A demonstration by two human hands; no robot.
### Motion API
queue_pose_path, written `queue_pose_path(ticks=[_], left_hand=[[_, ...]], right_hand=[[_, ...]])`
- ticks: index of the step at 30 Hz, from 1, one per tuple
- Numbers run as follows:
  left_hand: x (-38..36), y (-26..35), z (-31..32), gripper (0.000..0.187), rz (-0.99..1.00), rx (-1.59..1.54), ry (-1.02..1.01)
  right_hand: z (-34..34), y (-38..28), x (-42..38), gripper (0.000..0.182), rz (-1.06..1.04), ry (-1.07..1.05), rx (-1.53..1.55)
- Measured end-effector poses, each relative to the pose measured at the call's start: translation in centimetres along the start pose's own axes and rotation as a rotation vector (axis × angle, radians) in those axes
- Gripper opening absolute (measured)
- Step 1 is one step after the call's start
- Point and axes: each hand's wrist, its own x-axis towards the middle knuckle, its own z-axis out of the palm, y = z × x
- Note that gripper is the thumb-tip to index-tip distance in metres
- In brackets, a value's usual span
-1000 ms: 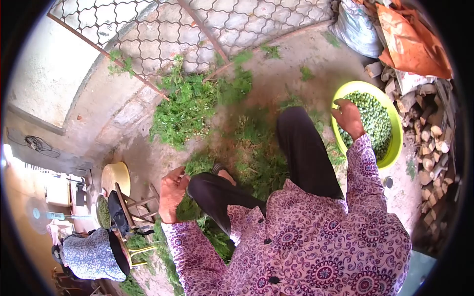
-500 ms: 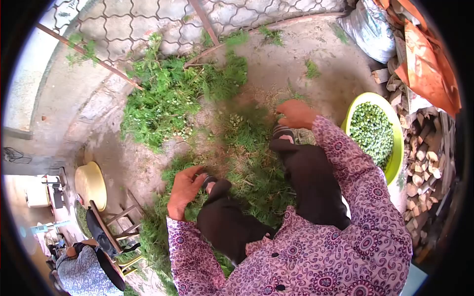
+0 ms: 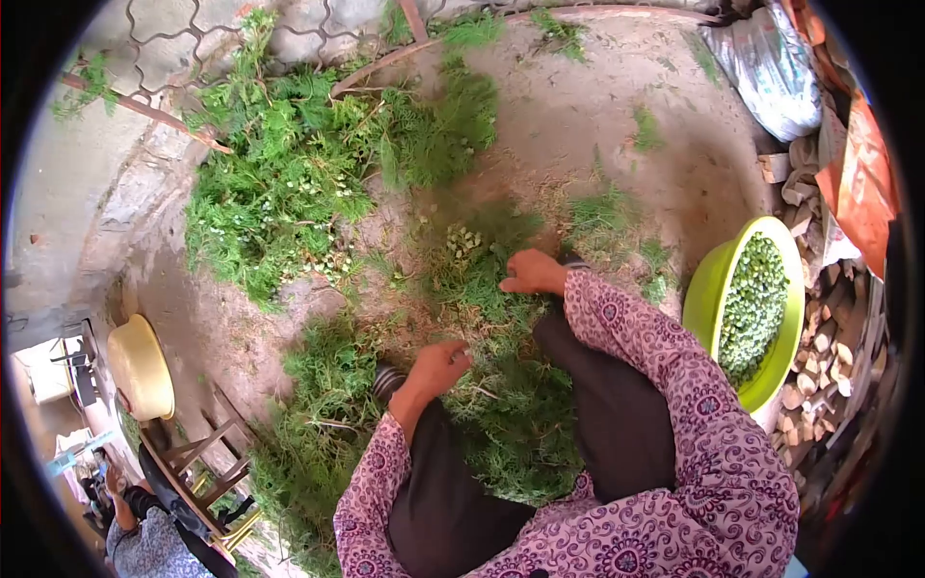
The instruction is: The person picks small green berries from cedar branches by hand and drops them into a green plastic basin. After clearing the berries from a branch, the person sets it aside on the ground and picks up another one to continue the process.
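Cut green sprigs (image 3: 501, 414) with feathery leaves lie heaped between and around my feet. Over the near side of this heap, my left hand (image 3: 438, 371) reaches inward with its fingers curled together; what they hold, if anything, is hidden. My right hand (image 3: 533, 273) is beside my right foot, fingers closed and pointing left toward leafy sprigs with pale green seed clusters (image 3: 464, 243). Whatever is in its fingers is too small to make out. On my right, a lime-green basin (image 3: 708, 299) holds many small green seed pods (image 3: 758, 313).
A larger pile of cut branches (image 3: 289, 183) lies ahead by the wire mesh fence (image 3: 198, 34). Stacked firewood (image 3: 819, 361) and a white sack (image 3: 766, 72) line the right. On the left are a yellow basin (image 3: 143, 366), a wooden chair (image 3: 198, 448) and another person (image 3: 159, 544).
My right hand has moved left and down, its fingers drawing closed. My left hand has shifted right, away from my left foot. The view has tilted downward.
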Motion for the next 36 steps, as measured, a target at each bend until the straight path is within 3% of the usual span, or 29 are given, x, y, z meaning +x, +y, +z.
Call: queue_pose_path(ticks=[4,7,9,10,12,16,18,23,25,28,30,31,34,36], left_hand=[[0.8,-2.8,1.5,0.039,0.011,-0.009,-0.124],[1.1,-3.3,2.1,0.033,-0.044,-0.062,-0.016],[1.8,-3.8,2.1,0.039,-0.109,-0.294,0.006],[2.0,-3.8,2.1,0.039,-0.105,-0.298,0.010],[2.0,-3.0,1.8,0.041,-0.158,-0.620,0.128],[1.8,-2.2,0.7,0.045,-0.251,-0.932,0.193],[1.4,-2.0,0.5,0.044,-0.273,-1.129,0.219],[1.5,-3.7,2.1,0.032,-0.228,-1.167,0.326],[1.7,-5.0,2.9,0.029,-0.180,-1.159,0.386],[1.3,-6.8,2.1,0.026,-0.283,-1.090,0.275],[1.0,-7.0,1.6,0.026,-0.303,-1.192,0.375],[1.3,-7.7,1.8,0.034,-0.148,-1.250,0.464],[1.1,-7.0,0.6,0.046,-0.171,-1.089,0.550],[1.0,-8.0,1.5,0.056,-0.183,-1.006,0.547]], right_hand=[[3.0,-0.5,1.4,0.052,0.178,0.053,0.231],[3.9,-1.3,1.8,0.047,0.289,0.066,0.158],[3.6,-2.5,1.6,0.038,0.343,0.093,0.444],[3.3,-3.5,1.4,0.038,0.340,0.093,0.437],[2.2,-6.3,0.0,0.028,0.190,0.123,0.433],[4.3,-9.0,-1.0,0.021,-0.157,0.075,0.280],[3.7,-11.0,-1.7,0.020,-0.213,-0.012,0.224],[4.5,-12.5,-2.4,0.020,-0.385,-0.200,0.019],[4.6,-11.3,-2.6,0.022,-0.508,-0.272,0.206],[3.4,-7.0,-1.5,0.020,-0.255,0.054,0.307],[1.7,-3.8,-1.1,0.018,-0.104,0.150,0.283],[1.3,-3.0,-1.2,0.017,-0.082,0.186,0.229],[3.2,-2.0,-0.9,0.017,-0.211,0.169,0.166],[2.9,-1.3,-1.4,0.018,-0.134,0.104,0.061]])
